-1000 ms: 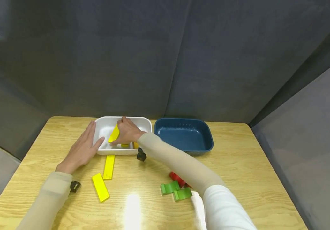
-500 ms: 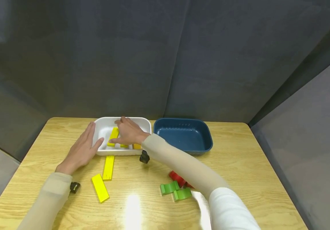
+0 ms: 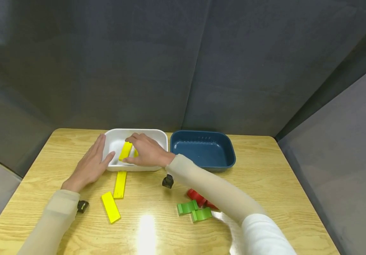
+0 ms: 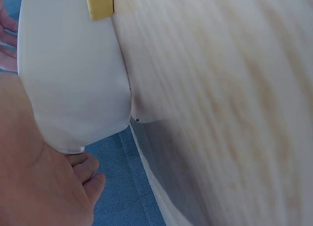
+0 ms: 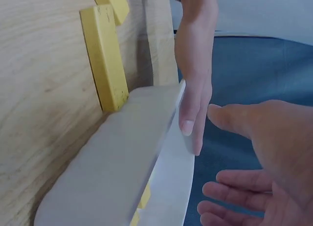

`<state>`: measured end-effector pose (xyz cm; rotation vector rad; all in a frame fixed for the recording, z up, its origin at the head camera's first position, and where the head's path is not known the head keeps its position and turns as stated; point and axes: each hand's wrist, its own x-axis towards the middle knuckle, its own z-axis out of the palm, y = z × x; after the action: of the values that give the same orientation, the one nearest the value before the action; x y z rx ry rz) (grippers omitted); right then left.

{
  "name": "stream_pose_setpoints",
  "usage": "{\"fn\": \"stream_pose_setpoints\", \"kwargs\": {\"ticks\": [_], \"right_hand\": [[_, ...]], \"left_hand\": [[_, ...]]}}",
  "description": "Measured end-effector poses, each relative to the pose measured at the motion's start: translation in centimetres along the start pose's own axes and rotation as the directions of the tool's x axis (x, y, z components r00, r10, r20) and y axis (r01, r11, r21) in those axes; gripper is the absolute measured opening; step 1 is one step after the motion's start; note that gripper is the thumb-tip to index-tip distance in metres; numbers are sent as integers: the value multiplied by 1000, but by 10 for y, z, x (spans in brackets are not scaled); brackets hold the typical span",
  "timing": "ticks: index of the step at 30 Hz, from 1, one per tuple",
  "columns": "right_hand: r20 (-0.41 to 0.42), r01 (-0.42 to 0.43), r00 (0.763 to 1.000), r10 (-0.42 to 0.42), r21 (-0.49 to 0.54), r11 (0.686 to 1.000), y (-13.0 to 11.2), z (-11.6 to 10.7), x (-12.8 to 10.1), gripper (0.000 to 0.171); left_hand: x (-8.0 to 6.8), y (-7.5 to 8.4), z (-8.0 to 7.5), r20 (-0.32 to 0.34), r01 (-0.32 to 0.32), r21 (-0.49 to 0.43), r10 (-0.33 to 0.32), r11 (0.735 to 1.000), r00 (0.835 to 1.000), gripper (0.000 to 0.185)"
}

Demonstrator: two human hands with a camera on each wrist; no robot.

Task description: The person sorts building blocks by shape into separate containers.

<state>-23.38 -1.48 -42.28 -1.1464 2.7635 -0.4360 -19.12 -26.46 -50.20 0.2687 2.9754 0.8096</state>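
A white plastic bin [image 3: 135, 168] stands at the back of the wooden table. Along its left end lies my left hand [image 3: 89, 166], fingers straight against the side and thumb by the front rim. My right hand [image 3: 146, 152] hovers over the bin's right half. Its thumb and fingers are apart with nothing between them in the right wrist view, where the hand [image 5: 279, 157] is above the rim. Inside the bin lies a flat yellow block [image 3: 125, 151]; another yellow block [image 3: 136, 153] is partly hidden by my right hand.
Two yellow blocks lie in front of the bin, one [image 3: 120, 185] close to its wall, the other [image 3: 111, 208] nearer me. To the right stands a dark blue bin [image 3: 202, 152]. Green curved blocks [image 3: 187, 207] and red curved blocks [image 3: 195, 197] lie beneath my right forearm.
My right hand has let go of the yellow block, which now lies flat in the white bin, and has drawn back slightly right and toward me. The left hand has stayed put.
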Motion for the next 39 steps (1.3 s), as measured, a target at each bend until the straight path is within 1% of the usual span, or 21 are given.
{"fn": "stream_pose_setpoints", "kwargs": {"ticks": [5, 13, 22, 27, 31, 35, 39], "right_hand": [[-7, 79, 997, -79, -9, 997, -2, -2, -13, 67], [7, 136, 991, -136, 24, 990, -7, -7, -33, 65], [1, 251, 968, -251, 10, 968, -16, -6, -47, 65], [39, 293, 955, -295, 36, 955, -21, -2, -53, 67], [109, 340, 933, -343, 42, 939, -22, 4, -55, 66], [174, 407, 897, -407, 38, 913, -23, 12, -56, 62], [205, 466, 864, -459, 15, 885, -25, 22, -56, 56]], "left_hand": [[1, 0, 1, 7, 1, 0, -1, 1000, 1000, 89], [1, 3, -1, 6, 0, 3, 0, 1000, 1000, 89], [0, 3, -1, 0, -15, -3, 15, 1000, 1000, 88], [0, 2, 0, -3, -13, -4, 13, 1000, 1000, 88], [-1, 3, -1, -4, -5, -5, 5, 1000, 1000, 89], [0, 3, 0, -2, 3, -5, -3, 1000, 1000, 89], [0, 3, -1, -1, 3, -8, -3, 1000, 1000, 89]]}}
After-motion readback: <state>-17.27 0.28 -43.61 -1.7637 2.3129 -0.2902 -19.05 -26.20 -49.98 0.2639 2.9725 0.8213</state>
